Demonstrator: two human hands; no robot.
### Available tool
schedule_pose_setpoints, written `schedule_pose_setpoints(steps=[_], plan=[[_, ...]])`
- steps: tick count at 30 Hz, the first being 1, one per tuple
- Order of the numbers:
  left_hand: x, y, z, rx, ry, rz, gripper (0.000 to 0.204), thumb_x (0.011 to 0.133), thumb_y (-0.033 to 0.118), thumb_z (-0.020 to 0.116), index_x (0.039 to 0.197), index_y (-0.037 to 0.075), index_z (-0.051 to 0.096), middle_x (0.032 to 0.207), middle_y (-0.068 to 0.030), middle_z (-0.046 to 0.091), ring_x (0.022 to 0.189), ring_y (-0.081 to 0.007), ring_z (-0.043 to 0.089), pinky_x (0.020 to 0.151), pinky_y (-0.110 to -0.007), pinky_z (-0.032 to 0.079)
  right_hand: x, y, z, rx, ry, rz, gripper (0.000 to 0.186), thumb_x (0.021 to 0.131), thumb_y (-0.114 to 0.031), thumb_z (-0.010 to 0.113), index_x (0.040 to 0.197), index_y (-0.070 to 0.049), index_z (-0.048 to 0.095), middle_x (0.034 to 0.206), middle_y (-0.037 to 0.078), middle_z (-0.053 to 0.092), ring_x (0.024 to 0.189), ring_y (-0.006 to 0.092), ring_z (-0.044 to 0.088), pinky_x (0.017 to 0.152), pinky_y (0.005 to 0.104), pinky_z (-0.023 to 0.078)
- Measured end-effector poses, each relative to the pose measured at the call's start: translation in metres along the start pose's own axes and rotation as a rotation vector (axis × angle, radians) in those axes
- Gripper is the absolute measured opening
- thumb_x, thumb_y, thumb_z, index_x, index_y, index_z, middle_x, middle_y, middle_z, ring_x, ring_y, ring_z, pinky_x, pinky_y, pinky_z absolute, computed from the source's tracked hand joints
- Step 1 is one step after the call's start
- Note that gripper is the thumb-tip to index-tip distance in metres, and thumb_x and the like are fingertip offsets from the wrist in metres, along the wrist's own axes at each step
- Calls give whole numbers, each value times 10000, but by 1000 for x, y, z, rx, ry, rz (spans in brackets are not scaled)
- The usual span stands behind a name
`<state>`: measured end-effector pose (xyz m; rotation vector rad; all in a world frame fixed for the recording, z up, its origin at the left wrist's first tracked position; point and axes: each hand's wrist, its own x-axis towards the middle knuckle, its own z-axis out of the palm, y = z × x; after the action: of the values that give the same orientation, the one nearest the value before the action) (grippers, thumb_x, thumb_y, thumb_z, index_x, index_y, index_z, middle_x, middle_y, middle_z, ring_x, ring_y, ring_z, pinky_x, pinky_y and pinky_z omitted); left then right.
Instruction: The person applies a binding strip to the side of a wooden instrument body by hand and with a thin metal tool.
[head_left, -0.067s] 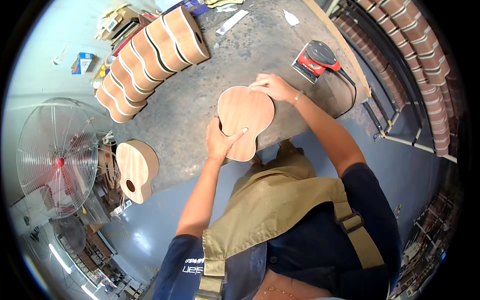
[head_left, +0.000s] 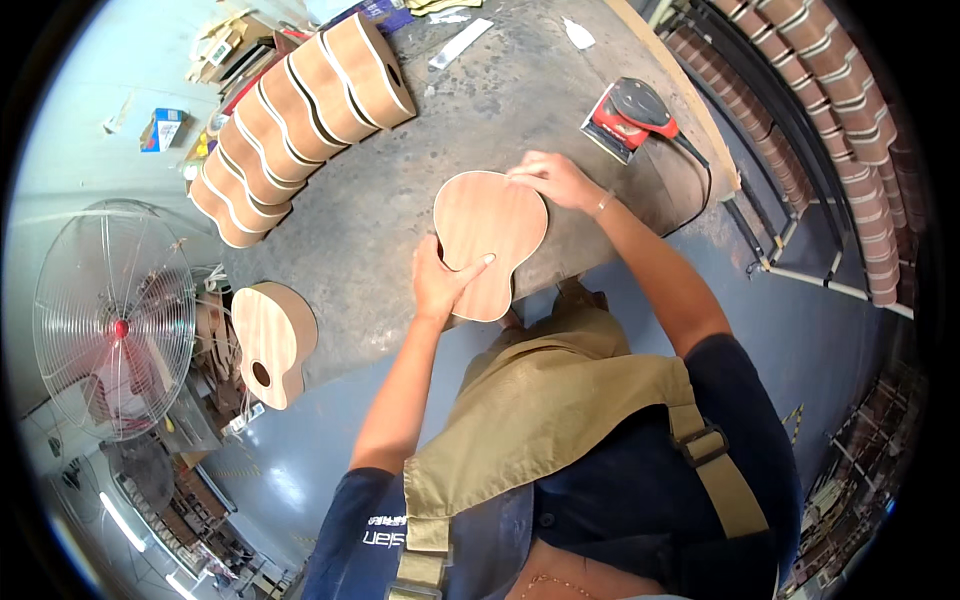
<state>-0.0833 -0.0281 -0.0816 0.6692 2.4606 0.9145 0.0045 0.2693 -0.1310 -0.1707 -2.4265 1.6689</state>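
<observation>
A pale wooden ukulele body (head_left: 490, 225), its plain face up and its rim edged in white, lies over the bench's near edge. My left hand (head_left: 438, 280) grips it at the waist, thumb stretched over the face and fingers hidden down the side. At its upper right rim rests my right hand (head_left: 556, 180), fingers bent and pressed together with the tips against the edge. Whatever they may pinch is too small or hidden to make out.
A row of several ukulele bodies (head_left: 300, 125) stands at the far left of the bench (head_left: 400, 150). Another body with a sound hole (head_left: 275, 340) sits at the left edge. A red and black sander (head_left: 628, 118) with a cord lies right. A large fan (head_left: 118, 325) stands left.
My right hand has slid slightly to the right along the rim of the ukulele body. My left hand keeps its grip at the waist.
</observation>
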Motion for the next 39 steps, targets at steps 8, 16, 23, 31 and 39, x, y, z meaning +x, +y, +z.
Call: schedule_pose_setpoints(steps=[8, 16, 23, 31, 39], plan=[[4, -2, 0, -26, 1, 154, 722, 754, 588, 905, 1058, -1, 620, 1084, -227, 662, 1098, -416, 603, 966, -524, 478, -102, -70, 110, 0, 788, 313, 206, 1017, -145, 718, 1165, -28, 802, 894, 80, 616, 797, 184, 609, 729, 310, 490], [5, -9, 2, 35, -4, 146, 613, 875, 506, 836, 1182, -1, 680, 1152, -225, 713, 1123, -408, 663, 980, -498, 504, -126, -85, 179, 76, 719, 207, 205, 987, -70, 732, 1174, -27, 802, 873, 85, 615, 781, 171, 599, 696, 309, 480], [7, -20, 6, 27, 25, 164, 713, 855, 636, 805, 1093, -6, 605, 1107, -239, 662, 1078, -445, 621, 953, -536, 490, -172, -110, 198, -22, 391, 141, 164, 980, -158, 730, 1076, -74, 835, 842, 98, 614, 774, 232, 618, 725, 364, 507], [-19, -32, -8, -221, -36, 184, 961, 799, 510, 903, 1485, -13, 478, 1290, -282, 596, 1234, -446, 600, 1052, -491, 497, -192, -94, 179, 609, 658, 657, 321, 1090, -270, 639, 1242, -22, 777, 1120, 58, 756, 1038, 196, 717, 812, 337, 607], [-91, -44, -3, 172, -185, 543, 1128, 680, 226, 990, 1638, 174, 396, 1588, -327, 282, 1420, -557, 424, 1183, -562, 426, -188, -105, 160, 1139, 705, 731, 395, 1106, -315, 633, 1345, -1, 652, 1351, 157, 666, 1201, 293, 681, 981, 471, 612]])
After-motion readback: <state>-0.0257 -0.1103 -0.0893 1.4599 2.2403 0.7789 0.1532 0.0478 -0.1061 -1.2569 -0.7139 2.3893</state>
